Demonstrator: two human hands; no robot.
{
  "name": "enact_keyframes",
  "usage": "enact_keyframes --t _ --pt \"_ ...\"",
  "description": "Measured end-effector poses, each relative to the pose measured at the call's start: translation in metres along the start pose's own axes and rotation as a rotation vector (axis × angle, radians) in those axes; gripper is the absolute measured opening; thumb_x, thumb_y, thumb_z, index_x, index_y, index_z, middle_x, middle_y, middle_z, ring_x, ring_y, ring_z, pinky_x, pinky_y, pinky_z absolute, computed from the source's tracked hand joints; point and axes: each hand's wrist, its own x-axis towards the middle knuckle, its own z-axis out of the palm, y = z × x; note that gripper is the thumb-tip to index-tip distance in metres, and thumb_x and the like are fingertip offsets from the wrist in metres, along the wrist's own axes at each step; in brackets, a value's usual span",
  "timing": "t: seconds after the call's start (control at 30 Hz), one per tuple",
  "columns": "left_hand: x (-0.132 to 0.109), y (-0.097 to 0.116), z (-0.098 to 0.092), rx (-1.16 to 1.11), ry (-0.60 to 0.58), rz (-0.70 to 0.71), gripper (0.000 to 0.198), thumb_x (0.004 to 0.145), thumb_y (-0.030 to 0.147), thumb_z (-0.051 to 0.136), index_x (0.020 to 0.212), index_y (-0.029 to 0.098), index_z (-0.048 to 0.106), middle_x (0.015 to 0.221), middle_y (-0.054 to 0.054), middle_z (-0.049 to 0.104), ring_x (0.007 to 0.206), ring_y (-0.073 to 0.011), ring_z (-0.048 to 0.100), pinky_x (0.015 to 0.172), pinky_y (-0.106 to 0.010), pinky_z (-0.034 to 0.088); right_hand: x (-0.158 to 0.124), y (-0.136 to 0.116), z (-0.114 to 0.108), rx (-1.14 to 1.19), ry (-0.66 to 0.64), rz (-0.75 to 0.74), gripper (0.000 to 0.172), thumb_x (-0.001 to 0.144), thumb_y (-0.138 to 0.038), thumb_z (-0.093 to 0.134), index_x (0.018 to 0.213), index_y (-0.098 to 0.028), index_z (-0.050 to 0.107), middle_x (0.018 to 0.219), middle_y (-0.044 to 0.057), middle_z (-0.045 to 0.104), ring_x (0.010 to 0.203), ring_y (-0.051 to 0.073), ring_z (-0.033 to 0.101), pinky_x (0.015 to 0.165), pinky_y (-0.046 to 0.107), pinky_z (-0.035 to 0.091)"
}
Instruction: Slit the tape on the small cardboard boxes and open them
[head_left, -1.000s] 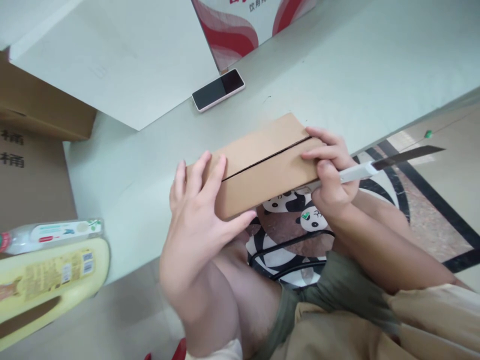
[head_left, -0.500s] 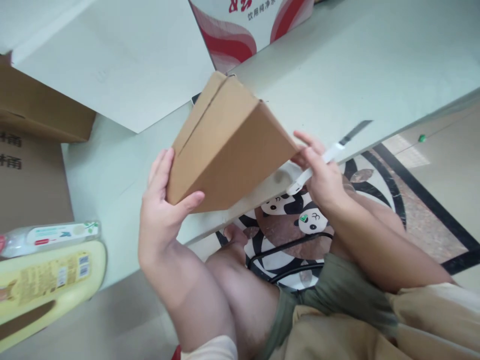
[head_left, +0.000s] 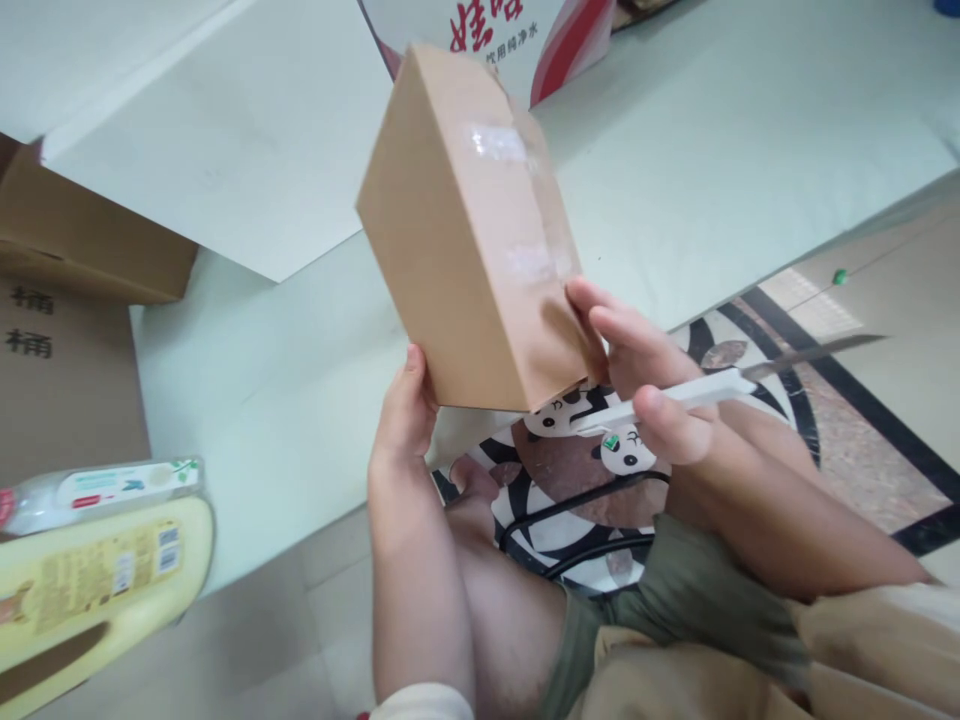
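A brown cardboard box (head_left: 442,230) is held up and tilted over the table's front edge, with strips of clear tape (head_left: 501,143) on its right side. My left hand (head_left: 409,410) grips the box's lower left edge, its thumb on the near face and its other fingers hidden behind. A white-handled knife (head_left: 679,395) lies between the thumb and palm of my right hand (head_left: 652,370), its blade pointing right, away from the box. The fingertips of that hand touch the box's lower right side.
On the pale table (head_left: 285,400) stand a large white box (head_left: 217,140), a red-and-white carton (head_left: 574,50) and brown cartons (head_left: 75,370). A clear bottle (head_left: 112,488) and a yellow jug (head_left: 112,570) lie at the left front. Below is a patterned floor (head_left: 862,430).
The box has been turned, so its taped side now shows. My left hand has moved right along with it. The knife has swung lower and further right in my right hand.
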Motion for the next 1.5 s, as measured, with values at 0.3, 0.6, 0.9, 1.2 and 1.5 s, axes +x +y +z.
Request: enact_keyframes --t 0.3,0.6,0.9,1.2,1.5 --pt "-0.004 0.012 0.013 0.542 -0.235 -0.107 0.039 0.089 0.05 0.066 0.114 0.021 0.075 0.107 -0.009 0.079 0.098 -0.0283 0.074 0.083 -0.042 0.062 0.008 -0.02 -0.019 -0.049 -0.152 -0.323 0.039 0.104 -0.045 0.037 0.111 -0.025 0.069 0.114 0.002 0.079 0.123 0.021 0.069 0.117 0.038 0.04" --pt "-0.006 0.015 0.023 0.523 -0.191 1.028 0.034 0.1 0.043 0.049 0.125 0.034 0.07 0.129 0.0 0.07 0.137 -0.0241 0.056 0.127 -0.05 0.033 0.007 -0.017 0.007 -0.066 -0.175 -0.46 0.038 0.104 -0.043 0.037 0.096 -0.024 0.069 0.103 -0.001 0.081 0.109 0.015 0.074 0.118 0.032 0.031" --pt "-0.006 0.001 0.033 0.496 -0.143 1.042 0.041 0.102 0.037 0.037 0.12 0.027 0.073 0.127 -0.004 0.068 0.144 -0.0279 0.048 0.128 -0.055 0.031 0.012 -0.029 -0.01 0.212 -0.336 -0.266 0.045 0.104 -0.046 0.038 0.079 -0.024 0.069 0.078 -0.002 0.077 0.091 0.019 0.075 0.123 0.04 0.028" --pt "-0.008 0.001 0.039 0.496 -0.109 1.049 0.044 0.102 0.036 0.034 0.118 0.027 0.074 0.125 -0.005 0.069 0.142 -0.0282 0.048 0.127 -0.058 0.031 0.007 -0.05 -0.024 0.532 0.074 0.154 0.034 0.087 -0.061 0.066 0.093 -0.029 0.056 0.045 -0.012 0.041 0.031 0.009 0.025 0.037 0.027 0.032" --pt "-0.008 -0.003 0.043 0.501 -0.102 1.066 0.044 0.102 0.034 0.034 0.119 0.025 0.073 0.127 -0.006 0.069 0.143 -0.0268 0.048 0.127 -0.055 0.031 0.009 -0.053 -0.013 0.338 0.267 0.001 0.014 0.081 -0.016 0.068 0.089 -0.027 0.065 0.072 -0.004 0.067 0.05 0.015 0.063 0.037 0.029 0.049"
